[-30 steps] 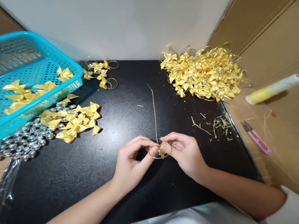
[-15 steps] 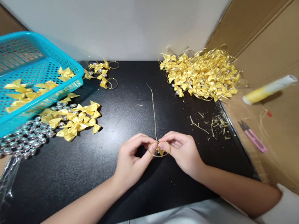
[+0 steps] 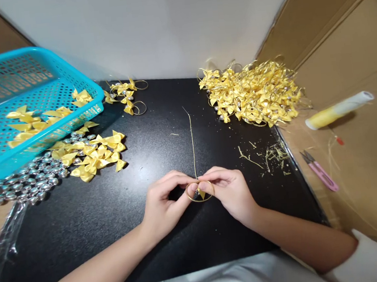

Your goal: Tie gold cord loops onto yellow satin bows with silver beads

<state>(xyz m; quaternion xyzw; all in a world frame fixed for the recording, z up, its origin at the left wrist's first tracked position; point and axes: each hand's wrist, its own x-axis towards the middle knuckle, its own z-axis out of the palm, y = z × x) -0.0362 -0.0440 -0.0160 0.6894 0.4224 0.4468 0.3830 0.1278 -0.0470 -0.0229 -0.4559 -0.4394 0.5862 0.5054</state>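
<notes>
Pinching a small gold cord loop [image 3: 199, 192] with a yellow bow at its centre, the left hand [image 3: 163, 204] and right hand [image 3: 230, 191] meet fingertip to fingertip low over the black worktop [image 3: 98, 213], the cord's tail [image 3: 192, 143] running straight away toward the wall.

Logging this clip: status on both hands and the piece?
Left hand and right hand pinch one gold loop with bow. Cord tail lies away across mat. Nothing between.
</notes>
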